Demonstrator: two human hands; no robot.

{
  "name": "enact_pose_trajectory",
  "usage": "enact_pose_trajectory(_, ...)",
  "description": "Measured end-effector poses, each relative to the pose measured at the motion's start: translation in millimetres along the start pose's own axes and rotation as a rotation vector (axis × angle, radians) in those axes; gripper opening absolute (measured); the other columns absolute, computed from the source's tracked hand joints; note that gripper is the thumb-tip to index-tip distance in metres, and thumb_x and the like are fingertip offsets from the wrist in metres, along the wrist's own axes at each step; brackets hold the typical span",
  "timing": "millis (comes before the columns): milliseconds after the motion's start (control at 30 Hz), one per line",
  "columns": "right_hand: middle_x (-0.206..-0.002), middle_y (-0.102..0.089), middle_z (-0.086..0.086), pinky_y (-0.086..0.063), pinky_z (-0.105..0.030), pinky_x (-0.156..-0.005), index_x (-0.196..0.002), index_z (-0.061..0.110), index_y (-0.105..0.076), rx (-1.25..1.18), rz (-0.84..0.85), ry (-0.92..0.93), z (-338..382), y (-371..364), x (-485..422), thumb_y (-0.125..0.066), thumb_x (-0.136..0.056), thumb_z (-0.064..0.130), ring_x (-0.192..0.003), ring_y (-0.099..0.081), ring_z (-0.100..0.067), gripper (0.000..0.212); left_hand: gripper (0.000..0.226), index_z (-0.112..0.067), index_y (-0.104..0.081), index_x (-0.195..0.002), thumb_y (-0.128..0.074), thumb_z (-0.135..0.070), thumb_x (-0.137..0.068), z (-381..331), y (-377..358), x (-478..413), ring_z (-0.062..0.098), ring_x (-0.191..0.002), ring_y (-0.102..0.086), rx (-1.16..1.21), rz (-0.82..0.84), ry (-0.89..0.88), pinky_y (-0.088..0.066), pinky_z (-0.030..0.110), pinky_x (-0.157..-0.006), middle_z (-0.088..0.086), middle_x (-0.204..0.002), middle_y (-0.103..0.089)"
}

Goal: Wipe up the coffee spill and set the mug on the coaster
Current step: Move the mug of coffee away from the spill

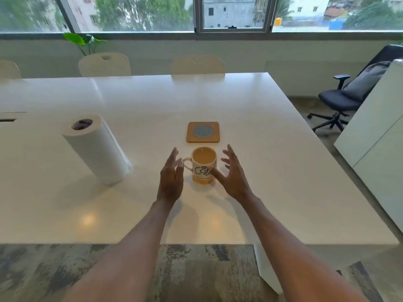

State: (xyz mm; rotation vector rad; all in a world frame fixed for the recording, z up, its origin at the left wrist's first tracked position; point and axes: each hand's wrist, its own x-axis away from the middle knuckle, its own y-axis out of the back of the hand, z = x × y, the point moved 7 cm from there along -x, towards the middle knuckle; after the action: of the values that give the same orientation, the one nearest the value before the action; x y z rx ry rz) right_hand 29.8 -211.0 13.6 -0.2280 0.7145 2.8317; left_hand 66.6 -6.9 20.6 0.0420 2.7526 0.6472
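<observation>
A white mug [204, 165] with black lettering and an orange base stands upright on the white table [272, 162], full of light-brown coffee, its handle pointing left. Just behind it lies a square wooden coaster [203, 132] with a round grey patterned centre. My left hand [171, 177] hovers open beside the handle, fingers straight. My right hand [232, 175] is open on the mug's right side, fingers spread, thumb close to the mug wall. Neither hand grips the mug. I see no spill on the table.
A roll of white paper towel [96, 149] stands on the table to the left of the mug. Pale chairs [104, 64] line the far edge. A black office chair [342, 101] and a white cabinet [379, 136] are off to the right.
</observation>
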Motion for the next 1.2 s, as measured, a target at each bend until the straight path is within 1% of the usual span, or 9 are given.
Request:
enact_pose_trajectory(67, -0.164, -0.039, -0.013, -0.046, -0.042, -0.115, -0.166, 0.014, -0.012, -0.012, 0.046, -0.015, -3.1, 1.7, -6.0, -0.087, -0.081, 0.04, -0.141, -0.051, -0.024, 0.116, 0.055, -0.015, -0.04, -0.156, -0.041, -0.032, -0.104, 0.8, 2.8, -5.2, 0.028, -0.132, -0.061, 0.018, -0.016, 0.038, -0.05, 0.049, -0.111, 0.011, -0.155, -0.054)
enact_pose_trajectory(167, -0.163, -0.042, -0.01, -0.045, -0.039, -0.117, -0.165, 0.013, -0.019, 0.02, 0.139, -0.013, -9.2, -2.2, -15.4, -0.093, -0.075, 0.036, -0.141, -0.051, -0.021, 0.119, 0.046, -0.01, -0.055, -0.146, -0.05, -0.018, -0.101, 1.9, 1.8, -11.2, 0.027, -0.122, -0.068, -0.019, -0.011, 0.1, -0.055, 0.045, -0.105, 0.011, -0.144, -0.064)
enact_pose_trajectory(333, -0.158, -0.051, -0.005, -0.046, -0.038, -0.118, -0.16, 0.017, -0.034, -0.007, 0.173, 0.034, -14.7, -4.7, -28.2, -0.094, -0.075, 0.032, -0.141, -0.053, -0.017, 0.105, 0.032, -0.011, -0.072, -0.127, -0.065, -0.008, -0.096, 0.8, -2.2, -12.0, 0.017, -0.105, -0.075, -0.064, -0.036, 0.047, -0.061, 0.04, -0.094, 0.005, -0.118, -0.078)
enact_pose_trajectory(467, -0.145, -0.061, 0.007, -0.051, -0.037, -0.113, -0.15, 0.021, -0.048, -0.034, 0.178, 0.068, -14.6, -6.0, -30.9, -0.093, -0.077, 0.025, -0.133, -0.058, -0.01, 0.085, 0.029, -0.014, -0.073, -0.125, -0.069, -0.011, -0.097, 3.8, -2.5, -10.2, 0.009, -0.099, -0.076, -0.022, -0.052, 0.024, -0.064, 0.037, -0.089, -0.002, -0.111, -0.079)
enact_pose_trajectory(567, -0.142, -0.063, 0.007, -0.054, -0.035, -0.11, -0.147, 0.021, -0.051, -0.059, 0.174, 0.072, -16.1, -5.7, -31.9, -0.092, -0.078, 0.024, -0.131, -0.06, -0.008, 0.08, 0.026, -0.012, -0.073, -0.124, -0.068, -0.013, -0.099, 4.4, -2.2, -10.7, 0.004, -0.097, -0.076, 0.027, -0.064, 0.027, -0.064, 0.032, -0.087, -0.003, -0.108, -0.079)
enact_pose_trajectory(733, -0.14, -0.066, 0.008, -0.055, -0.032, -0.108, -0.147, 0.02, -0.054, -0.091, 0.174, 0.056, -19.7, -5.4, -36.3, -0.093, -0.077, 0.023, -0.129, -0.061, -0.005, 0.08, 0.021, -0.012, -0.077, -0.118, -0.065, -0.013, -0.101, 9.9, -2.3, -13.6, 0.006, -0.097, -0.077, 0.104, -0.066, 0.045, -0.064, 0.033, -0.087, -0.005, -0.103, -0.081)
enact_pose_trajectory(1000, -0.138, -0.066, 0.019, -0.05, -0.016, -0.104, -0.143, 0.033, -0.054, -0.155, 0.158, 0.023, -20.5, -5.4, -35.7, -0.094, -0.076, 0.02, -0.13, -0.06, -0.001, 0.078, 0.021, -0.019, -0.078, -0.115, -0.066, -0.011, -0.1, 19.9, -4.4, -15.7, 0.007, -0.098, -0.076, 0.113, -0.048, 0.038, -0.063, 0.032, -0.087, -0.017, -0.101, -0.081)
enact_pose_trajectory(1100, -0.136, -0.067, 0.022, -0.05, -0.017, -0.105, -0.142, 0.034, -0.055, -0.171, 0.164, -0.004, -23.1, -6.5, -36.1, -0.094, -0.075, 0.017, -0.13, -0.06, 0.0, 0.079, 0.027, -0.029, -0.077, -0.114, -0.066, -0.009, -0.1, 17.3, -4.5, -15.8, 0.005, -0.097, -0.076, 0.141, -0.039, 0.031, -0.063, 0.027, -0.086, -0.022, -0.1, -0.079)
enact_pose_trajectory(1200, -0.134, -0.068, 0.025, -0.05, -0.015, -0.103, -0.141, 0.034, -0.057, -0.174, 0.183, -0.018, -23.7, -6.2, -38.9, -0.095, -0.074, 0.013, -0.129, -0.062, 0.0, 0.08, 0.031, -0.038, -0.075, -0.109, -0.064, -0.011, -0.1, 20.0, -6.8, -17.8, 0.013, -0.095, -0.078, 0.21, -0.011, 0.055, -0.063, 0.033, -0.087, -0.015, -0.097, -0.081)
